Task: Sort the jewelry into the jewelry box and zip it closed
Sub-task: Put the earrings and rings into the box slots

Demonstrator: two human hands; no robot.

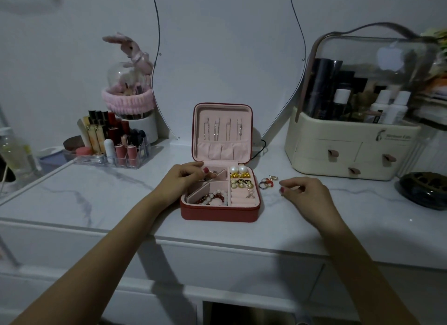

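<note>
The red jewelry box (219, 213) stands open on the marble top, its lid upright with several thin chains hanging in the pink lining. Its tray holds pearl and gold earrings (240, 177) on the right and a red and white bead bracelet (214, 197) at the front. My left hand (185, 179) reaches into the back left compartment with curled fingers, next to a small silvery piece (214, 172); whether it pinches that piece is unclear. My right hand (303, 191) rests on the table right of the box, fingers loosely curled and holding nothing. Loose rings (266, 183) lie just left of it.
A clear lipstick organiser (111, 153) and a pink domed ornament (130, 92) stand at the back left. A cream cosmetics case with drawers (350, 150) fills the back right, with a dark round dish (425, 190) at the far right. A mirror (227, 58) rises behind the box.
</note>
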